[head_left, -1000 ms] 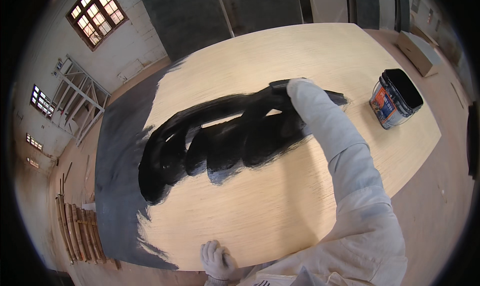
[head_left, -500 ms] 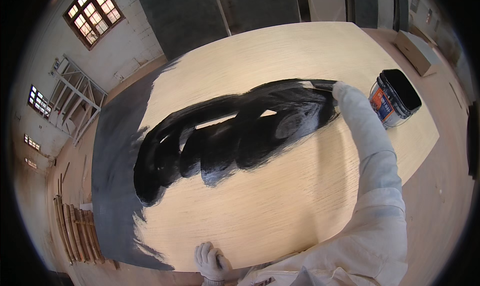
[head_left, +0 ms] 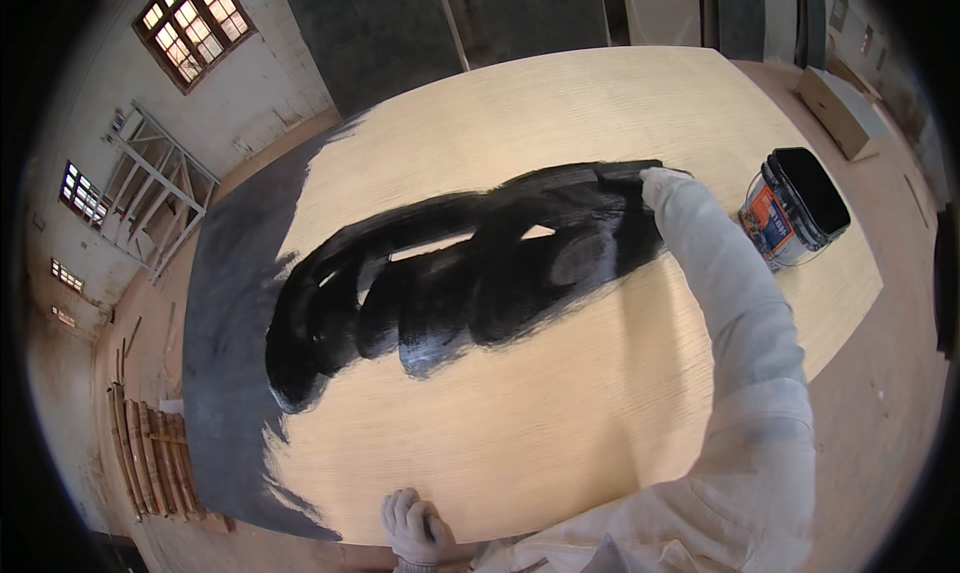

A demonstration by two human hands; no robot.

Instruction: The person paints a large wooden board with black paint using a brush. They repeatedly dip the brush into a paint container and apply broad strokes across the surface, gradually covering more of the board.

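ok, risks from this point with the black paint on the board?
1. The right hand holds a black paint applicator at the far end of the wet black paint patch on the large pale plywood board; the white sleeve crosses close over it and may smear.
2. The open black paint bucket stands near the board's right edge, beside that arm; a sweep could tip it.
3. The white-gloved left hand braces the near edge, close to painted areas.

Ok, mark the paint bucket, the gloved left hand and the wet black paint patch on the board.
paint bucket [head_left: 800,208], head view, on its outer wall below the rim.
left hand [head_left: 415,525], head view, on the back of the white glove at the board's near edge.
wet black paint patch [head_left: 500,283], head view, on its glossy middle.
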